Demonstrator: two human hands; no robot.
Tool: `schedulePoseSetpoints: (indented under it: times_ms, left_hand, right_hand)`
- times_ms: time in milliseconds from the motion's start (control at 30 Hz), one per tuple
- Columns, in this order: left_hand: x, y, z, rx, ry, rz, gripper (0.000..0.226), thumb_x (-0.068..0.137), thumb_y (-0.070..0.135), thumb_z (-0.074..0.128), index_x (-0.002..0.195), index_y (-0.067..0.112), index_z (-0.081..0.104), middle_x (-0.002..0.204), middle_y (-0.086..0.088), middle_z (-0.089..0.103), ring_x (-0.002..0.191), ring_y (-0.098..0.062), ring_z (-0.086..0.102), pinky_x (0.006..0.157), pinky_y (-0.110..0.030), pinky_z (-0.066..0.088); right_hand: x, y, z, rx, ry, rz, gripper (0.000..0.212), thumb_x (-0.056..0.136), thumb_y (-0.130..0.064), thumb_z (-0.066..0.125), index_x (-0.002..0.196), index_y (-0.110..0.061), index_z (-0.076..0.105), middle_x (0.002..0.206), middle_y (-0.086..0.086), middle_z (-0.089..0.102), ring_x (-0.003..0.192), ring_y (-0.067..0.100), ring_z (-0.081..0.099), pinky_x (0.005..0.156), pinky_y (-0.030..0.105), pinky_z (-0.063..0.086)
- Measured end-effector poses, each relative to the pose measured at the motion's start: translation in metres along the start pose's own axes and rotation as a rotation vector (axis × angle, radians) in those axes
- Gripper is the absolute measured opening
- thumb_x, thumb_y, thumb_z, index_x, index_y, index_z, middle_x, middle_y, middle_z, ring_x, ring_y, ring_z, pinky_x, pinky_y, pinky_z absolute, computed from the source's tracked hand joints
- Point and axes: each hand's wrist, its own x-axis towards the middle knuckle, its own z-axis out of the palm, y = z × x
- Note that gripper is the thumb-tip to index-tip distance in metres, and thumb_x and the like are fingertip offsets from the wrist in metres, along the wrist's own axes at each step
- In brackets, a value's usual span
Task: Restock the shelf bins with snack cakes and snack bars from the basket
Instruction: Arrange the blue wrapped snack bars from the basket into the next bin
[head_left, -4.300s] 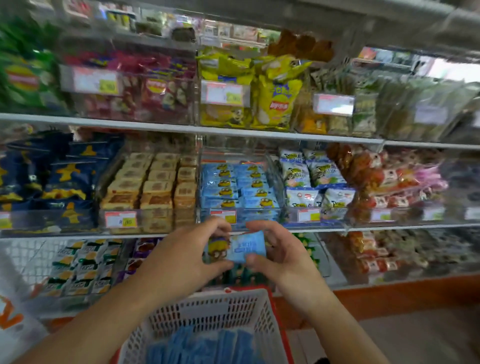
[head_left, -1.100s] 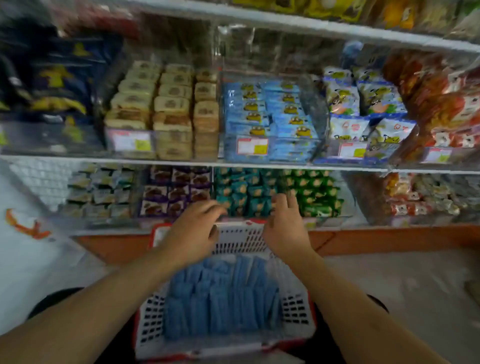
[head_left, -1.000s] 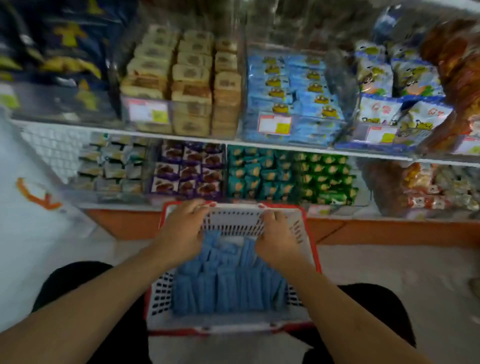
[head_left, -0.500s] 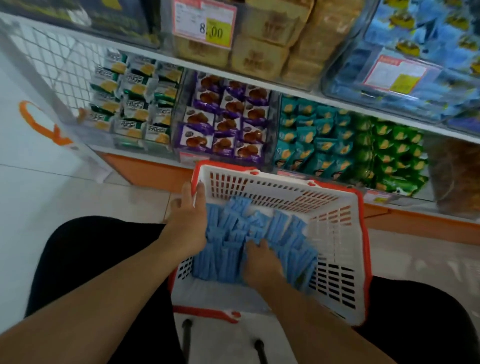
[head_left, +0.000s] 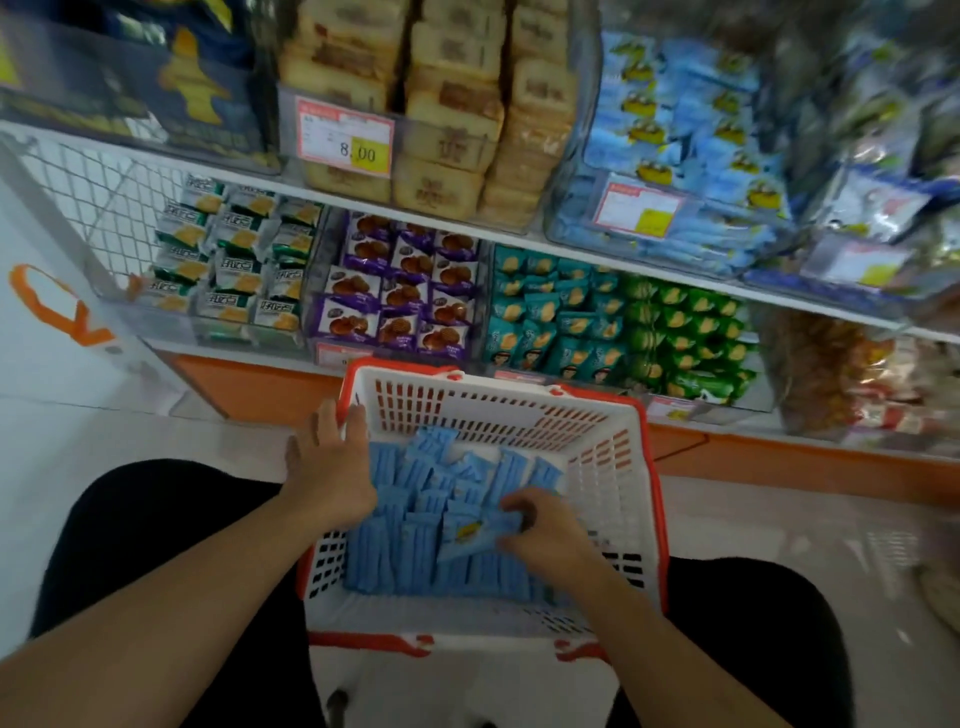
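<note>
White basket (head_left: 613, 467) with red rim sits between my knees, below the bottom shelf (head_left: 249, 353). Blue packets (head_left: 410, 551) stand packed along its left and near side. My left hand (head_left: 332, 467) rests flat on the basket's left rim, fingers straight. My right hand (head_left: 550, 535) pinches 1 blue packet (head_left: 475, 532) lifted slightly above the pile, near the middle

Right-side shelf bins (head_left: 883, 156) blurred, label print perhaps illegible, right hand's fingers (head_left: 519, 512) partly hidden
</note>
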Motion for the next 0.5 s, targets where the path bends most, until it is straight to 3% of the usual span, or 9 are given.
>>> schedulePoseSetpoints:
  times_ms: [67,167,267,333,400,500]
  left_hand:
    - [-0.010,0.011,-0.010,0.015,0.095,-0.025,0.116,0.072,0.040,0.082,0.155,0.023,0.003,0.160,-0.012,-0.004,0.144,-0.039,0.013,0.124,-0.050,0.016]
    - [-0.030,0.042,-0.040,-0.129,0.251,0.119,0.074,0.082,0.024,0.075,0.144,0.014,0.037,0.157,-0.012,0.020,0.135,-0.031,0.034,0.112,-0.042,0.042]
    - [-0.063,0.090,-0.089,-0.416,0.123,0.294,0.025,0.102,0.024,0.062,0.126,0.028,0.060,0.127,0.007,0.055,0.103,-0.018,0.065,0.078,-0.033,0.059]
    - [-0.088,0.119,-0.121,-0.573,0.009,0.447,0.012,0.103,0.037,0.062,0.113,0.039,0.068,0.112,0.018,0.068,0.099,-0.008,0.069,0.088,-0.038,0.060]
    - [-0.112,0.142,-0.148,-0.623,-0.067,0.570,0.011,0.098,0.040,0.069,0.108,0.037,0.074,0.105,0.015,0.075,0.099,0.000,0.070,0.096,-0.036,0.056]
    - [-0.146,0.167,-0.173,-0.712,-0.207,0.618,0.019,0.095,0.029,0.075,0.114,0.029,0.076,0.106,0.009,0.079,0.101,-0.008,0.074,0.092,-0.037,0.059]
  right_hand:
    - [-0.022,-0.011,-0.030,0.118,0.055,-0.090,0.040,0.081,-0.009,0.085,0.111,-0.029,0.067,0.113,-0.007,0.069,0.096,0.008,0.070,0.080,0.029,0.062]
    - [-0.056,-0.037,-0.077,0.229,0.115,-0.262,0.044,0.081,0.003,0.082,0.108,-0.028,0.069,0.113,-0.005,0.071,0.101,0.009,0.071,0.081,0.029,0.062]
    - [-0.091,-0.062,-0.122,0.278,0.148,-0.425,0.048,0.083,0.007,0.080,0.116,-0.025,0.069,0.120,-0.009,0.069,0.112,0.007,0.068,0.087,0.025,0.059]
    - [-0.114,-0.076,-0.147,0.294,0.124,-0.515,0.052,0.086,0.008,0.077,0.124,-0.025,0.067,0.126,-0.011,0.067,0.118,0.007,0.065,0.091,0.027,0.058]
    - [-0.133,-0.090,-0.170,0.286,0.098,-0.608,0.058,0.088,0.011,0.073,0.133,-0.025,0.063,0.134,-0.011,0.064,0.124,0.007,0.063,0.094,0.027,0.056]
    - [-0.156,-0.106,-0.193,0.303,0.104,-0.684,0.063,0.089,0.015,0.068,0.138,-0.024,0.061,0.142,-0.014,0.059,0.128,0.005,0.060,0.097,0.025,0.055]
